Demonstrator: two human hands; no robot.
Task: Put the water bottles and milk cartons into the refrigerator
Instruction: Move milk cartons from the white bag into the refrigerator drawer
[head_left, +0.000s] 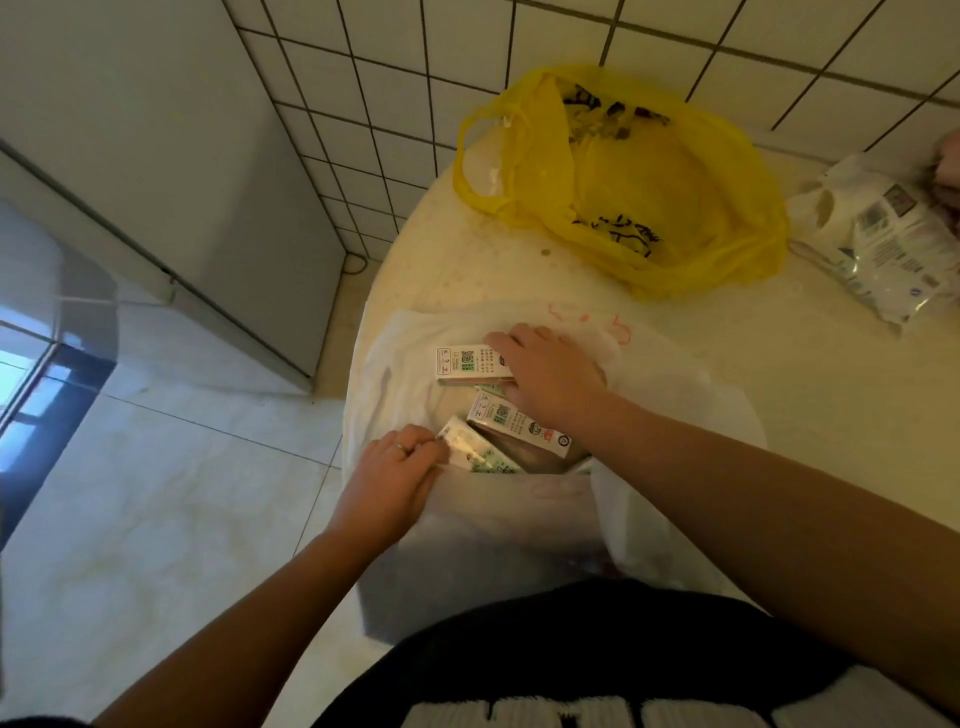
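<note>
A white plastic bag (410, 343) lies open on the round cream table (779, 415) and holds several milk cartons. My right hand (545, 374) reaches into the bag and grips the top milk carton (465, 364) by its right end. A second milk carton (519, 428) lies just below it. My left hand (395, 478) pinches the bag's near edge beside a green-printed carton (478, 452). The grey refrigerator (171, 156) stands to the left against the tiled wall, its door shut. No water bottles show.
A crumpled yellow plastic bag (649, 208) lies at the back of the table. A white printed packet (883, 234) sits at the far right. Pale floor tiles (156, 493) spread between the table and the refrigerator. A dark-framed glass surface (41, 395) is at the left edge.
</note>
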